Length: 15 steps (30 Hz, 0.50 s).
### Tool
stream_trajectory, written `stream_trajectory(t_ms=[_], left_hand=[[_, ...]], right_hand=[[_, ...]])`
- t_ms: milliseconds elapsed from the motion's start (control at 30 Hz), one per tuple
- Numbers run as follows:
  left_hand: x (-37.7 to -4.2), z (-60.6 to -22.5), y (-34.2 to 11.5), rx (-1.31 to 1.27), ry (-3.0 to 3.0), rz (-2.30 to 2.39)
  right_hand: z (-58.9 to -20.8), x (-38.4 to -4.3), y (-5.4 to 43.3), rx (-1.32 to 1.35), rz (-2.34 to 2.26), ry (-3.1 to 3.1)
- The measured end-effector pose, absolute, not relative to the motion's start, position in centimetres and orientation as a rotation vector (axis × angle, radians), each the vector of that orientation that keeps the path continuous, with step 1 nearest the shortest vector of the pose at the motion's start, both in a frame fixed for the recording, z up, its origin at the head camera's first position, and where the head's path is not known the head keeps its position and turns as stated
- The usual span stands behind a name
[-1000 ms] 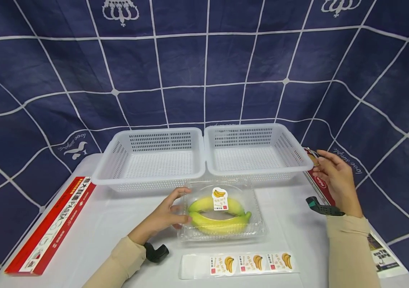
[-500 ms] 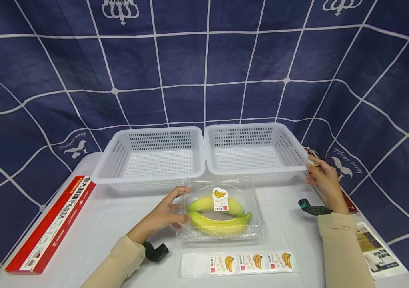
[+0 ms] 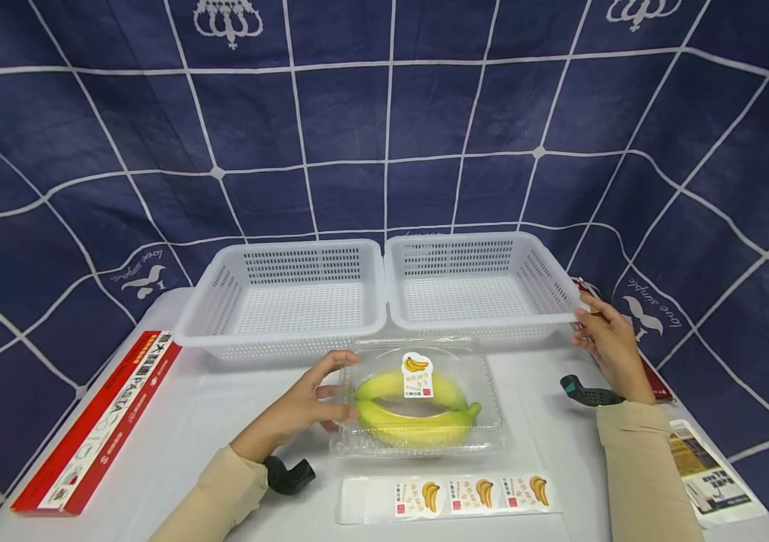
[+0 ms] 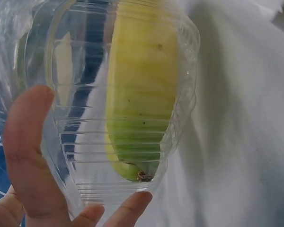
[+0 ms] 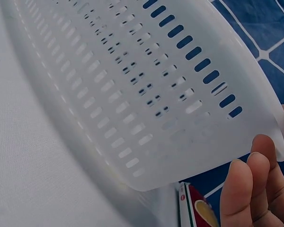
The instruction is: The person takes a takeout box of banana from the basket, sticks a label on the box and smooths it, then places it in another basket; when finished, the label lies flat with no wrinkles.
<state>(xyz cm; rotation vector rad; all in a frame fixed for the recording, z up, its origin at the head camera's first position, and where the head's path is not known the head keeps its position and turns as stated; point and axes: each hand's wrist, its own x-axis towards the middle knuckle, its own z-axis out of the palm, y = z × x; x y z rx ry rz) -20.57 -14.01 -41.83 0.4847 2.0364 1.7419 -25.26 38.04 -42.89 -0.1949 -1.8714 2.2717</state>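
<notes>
A clear plastic clamshell box point(image 3: 486, 376) with yellow-green bananas point(image 3: 418, 429) inside lies at the front middle, a banana sticker point(image 3: 417, 376) on its lid. My left hand point(image 3: 306, 403) grips its left side, thumb and fingers spread along the edge; the left wrist view shows fingertips against the ribbed wall beside a banana end point(image 4: 137, 156). At the back right stands a white slotted basket point(image 3: 486, 320). My right hand point(image 3: 611, 339) pinches its front right corner, with fingers point(image 5: 236, 189) below the rim in the right wrist view.
A second white basket point(image 3: 283, 339) adjoins on the left. A strip of banana stickers point(image 3: 452, 498) lies in front of the box. Red pasta boxes point(image 3: 96, 425) lie at the left; a red box point(image 3: 655, 384) and a printed packet point(image 3: 712, 474) are at the right.
My right hand has moved left onto the basket's corner. The clamshell box and its bananas have shifted slightly to the right, while my left hand stays at its side.
</notes>
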Motion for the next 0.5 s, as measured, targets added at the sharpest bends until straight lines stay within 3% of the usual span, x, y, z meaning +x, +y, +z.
stream_trajectory(t_ms=[500], left_hand=[[-19.8, -38.6, -14.1, 0.514, 2.001, 1.774]], right_hand=[[-43.0, -25.3, 38.0, -0.202, 2.281, -1.879]])
